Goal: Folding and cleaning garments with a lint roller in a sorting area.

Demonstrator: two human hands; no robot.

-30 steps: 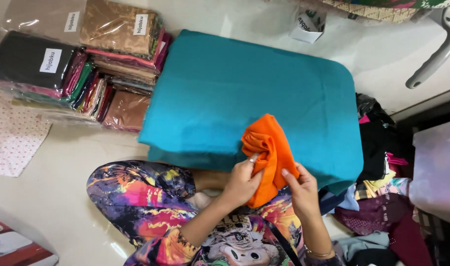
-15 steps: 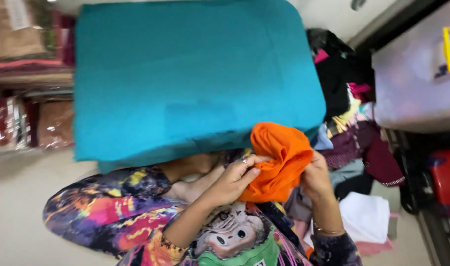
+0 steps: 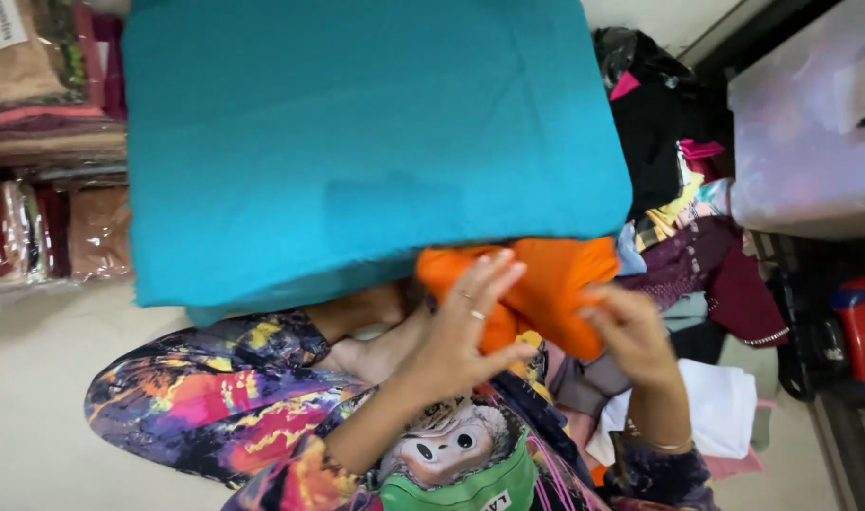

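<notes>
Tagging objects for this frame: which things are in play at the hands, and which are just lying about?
In hand:
- orange cloth, right hand gripping it, left hand open against it
- teal folded fabric, just above

Lying about:
- packaged fabrics, left
- loose clothes pile, right
- translucent storage box

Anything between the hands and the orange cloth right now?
Nothing visible. The left hand lies spread against the orange cloth, and the right hand touches its lower right edge. The folded teal fabric borders the cloth's upper edge but does not come between it and either hand.
</notes>
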